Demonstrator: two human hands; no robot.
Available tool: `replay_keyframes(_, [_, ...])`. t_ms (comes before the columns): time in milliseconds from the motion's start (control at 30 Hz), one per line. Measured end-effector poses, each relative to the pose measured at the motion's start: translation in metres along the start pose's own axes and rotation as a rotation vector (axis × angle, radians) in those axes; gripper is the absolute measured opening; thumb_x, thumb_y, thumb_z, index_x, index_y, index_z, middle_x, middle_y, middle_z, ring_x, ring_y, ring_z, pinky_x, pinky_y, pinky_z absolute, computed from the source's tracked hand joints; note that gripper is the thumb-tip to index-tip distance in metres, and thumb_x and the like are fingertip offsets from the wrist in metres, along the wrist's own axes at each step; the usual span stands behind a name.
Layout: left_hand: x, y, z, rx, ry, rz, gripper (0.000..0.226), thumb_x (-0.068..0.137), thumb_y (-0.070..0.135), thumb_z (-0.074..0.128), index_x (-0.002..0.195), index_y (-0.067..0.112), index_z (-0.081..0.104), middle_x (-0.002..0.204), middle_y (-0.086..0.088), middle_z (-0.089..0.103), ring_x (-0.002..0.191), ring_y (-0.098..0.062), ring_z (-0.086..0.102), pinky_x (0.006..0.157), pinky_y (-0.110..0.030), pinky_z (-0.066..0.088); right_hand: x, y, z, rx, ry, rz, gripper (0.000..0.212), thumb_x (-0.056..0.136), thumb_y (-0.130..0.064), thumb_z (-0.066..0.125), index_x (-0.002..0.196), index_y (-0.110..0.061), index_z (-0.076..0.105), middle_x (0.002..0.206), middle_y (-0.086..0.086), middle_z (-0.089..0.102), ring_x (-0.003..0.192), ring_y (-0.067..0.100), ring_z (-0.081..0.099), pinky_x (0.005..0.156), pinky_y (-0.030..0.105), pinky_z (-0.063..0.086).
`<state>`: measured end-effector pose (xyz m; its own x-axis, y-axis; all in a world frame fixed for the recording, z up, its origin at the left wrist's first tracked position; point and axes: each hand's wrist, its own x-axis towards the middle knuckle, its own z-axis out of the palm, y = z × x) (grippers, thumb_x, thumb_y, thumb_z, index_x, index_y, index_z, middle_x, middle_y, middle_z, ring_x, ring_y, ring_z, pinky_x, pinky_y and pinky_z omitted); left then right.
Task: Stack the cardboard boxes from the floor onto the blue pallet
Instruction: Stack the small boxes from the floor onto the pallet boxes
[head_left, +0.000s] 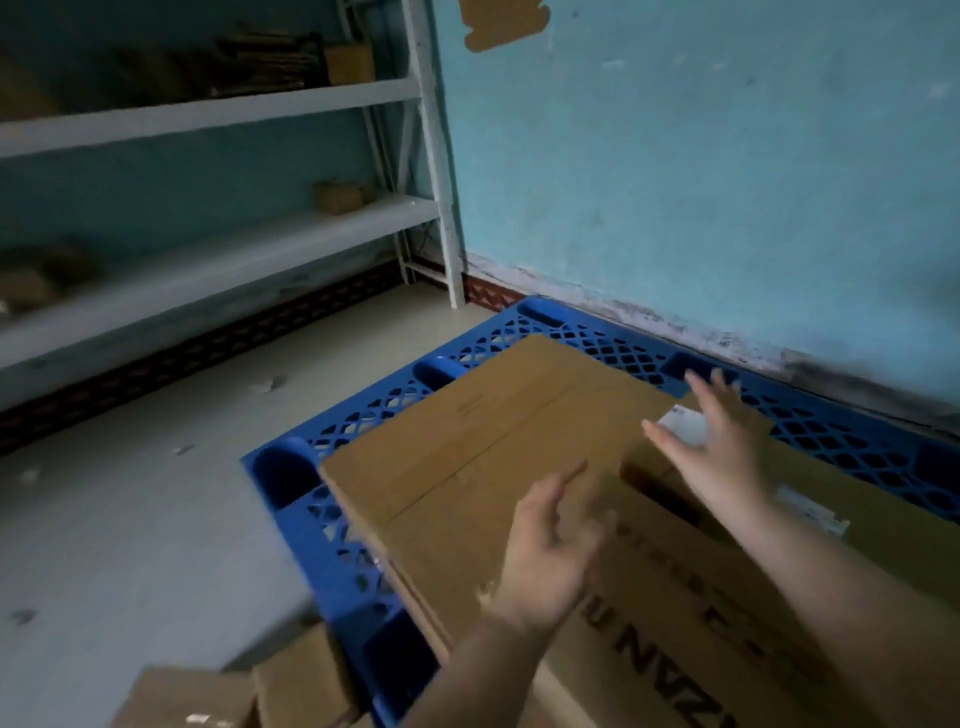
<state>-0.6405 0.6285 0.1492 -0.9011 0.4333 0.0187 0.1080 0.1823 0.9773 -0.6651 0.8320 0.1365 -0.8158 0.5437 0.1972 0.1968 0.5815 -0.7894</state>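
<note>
A blue plastic pallet (332, 519) lies on the floor against the wall. A large flat cardboard box (467, 447) rests on it. A second box with dark lettering (691, 603) sits to its right, nearer me, and another box (893, 530) lies behind that. My left hand (550, 551) hovers over the seam between the two front boxes, fingers relaxed and holding nothing. My right hand (711, 452) is spread open above the boxes, over a white label (680, 421). Two smaller boxes (291, 686) stand on the floor at the pallet's near corner.
White metal shelving (218, 104) with a few small cartons stands at the left against the turquoise wall (675, 156). The pale floor (156, 519) between the shelving and the pallet carries only small scraps.
</note>
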Motion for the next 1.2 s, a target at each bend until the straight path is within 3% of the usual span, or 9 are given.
replay_keyframes(133, [-0.063,-0.036,-0.124,0.100,0.471,-0.040,0.038,0.079,0.036,0.059,0.114,0.047,0.049,0.126,0.021,0.050,0.127,-0.011,0.042,0.107,-0.038,0.036,-0.038,-0.111,0.060,0.301,-0.203,-0.271,0.072,0.067,-0.051,0.070,0.131,-0.047,0.038,0.147,-0.017,0.033,0.134,0.011,0.033,0.106,0.037,0.031])
replay_keyframes(267, [-0.158,-0.112,-0.216,0.031,0.859,-0.280,0.034,0.083,0.013,0.062,0.111,0.031,0.054,0.120,0.000,0.056,0.113,-0.022,0.053,0.089,-0.029,0.043,-0.128,-0.189,0.181,0.497,-0.597,-0.335,0.069,0.067,-0.036,0.078,0.129,-0.034,0.047,0.130,-0.011,0.047,0.122,0.010,0.044,0.095,0.029,0.038])
replay_keyframes(367, [-0.237,-0.173,-0.242,0.003,0.932,-0.519,0.045,0.081,0.017,0.064,0.124,0.024,0.051,0.129,-0.006,0.053,0.102,-0.018,0.055,0.085,-0.030,0.047,-0.217,-0.194,0.271,0.344,-0.961,-0.287,0.078,0.068,-0.035,0.078,0.136,-0.028,0.040,0.142,-0.004,0.041,0.128,0.016,0.041,0.102,0.035,0.038])
replay_keyframes(567, [-0.354,-0.270,-0.219,0.075,1.048,-1.068,0.054,0.082,0.027,0.063,0.131,0.018,0.044,0.142,-0.012,0.041,0.127,-0.029,0.039,0.107,-0.044,0.035,-0.373,-0.103,0.370,-0.228,-1.463,-0.181,0.091,0.072,-0.040,0.075,0.145,-0.027,0.022,0.153,0.003,0.026,0.136,0.025,0.031,0.104,0.038,0.034])
replay_keyframes(667, [-0.403,-0.303,-0.183,0.005,1.064,-1.424,0.075,0.080,0.032,0.063,0.143,0.015,0.026,0.149,-0.014,0.031,0.136,-0.031,0.030,0.111,-0.041,0.025,-0.421,-0.046,0.380,-0.584,-1.495,-0.142,0.092,0.075,-0.039,0.072,0.146,-0.019,0.018,0.153,0.008,0.024,0.135,0.029,0.033,0.104,0.041,0.037])
replay_keyframes(767, [-0.430,-0.330,-0.160,-0.305,0.999,-1.330,0.056,0.092,0.012,0.051,0.141,-0.003,0.028,0.152,-0.018,0.027,0.140,-0.027,0.027,0.109,-0.029,0.013,-0.437,-0.011,0.376,-0.722,-1.446,-0.039,0.090,0.075,-0.051,0.067,0.145,-0.016,0.022,0.148,0.007,0.035,0.130,0.026,0.042,0.097,0.035,0.041])
replay_keyframes(867, [-0.431,-0.337,-0.157,-0.377,0.956,-1.198,0.051,0.089,-0.008,0.047,0.136,-0.014,0.029,0.150,-0.025,0.028,0.140,-0.029,0.027,0.110,-0.028,0.015,-0.433,0.002,0.376,-0.626,-1.487,0.155,0.098,0.073,-0.052,0.068,0.148,-0.017,0.014,0.154,0.007,0.023,0.138,0.026,0.029,0.106,0.039,0.033])
replay_keyframes(1000, [-0.401,-0.298,-0.179,-0.719,1.176,-1.258,0.051,0.079,0.004,0.067,0.124,-0.011,0.048,0.133,-0.027,0.050,0.122,-0.036,0.047,0.102,-0.039,0.033,-0.409,-0.022,0.371,-0.403,-1.462,0.172,0.094,0.074,-0.046,0.071,0.147,-0.020,0.019,0.154,0.006,0.022,0.139,0.026,0.026,0.107,0.040,0.031])
replay_keyframes(1200, [-0.374,-0.221,-0.231,-0.606,1.359,-1.041,0.063,0.077,0.023,0.071,0.129,0.001,0.042,0.132,-0.022,0.050,0.117,-0.039,0.049,0.099,-0.047,0.039,-0.351,-0.111,0.349,-0.018,-1.403,0.175,0.091,0.067,-0.050,0.074,0.143,-0.030,0.028,0.151,0.003,0.029,0.134,0.024,0.032,0.102,0.040,0.034])
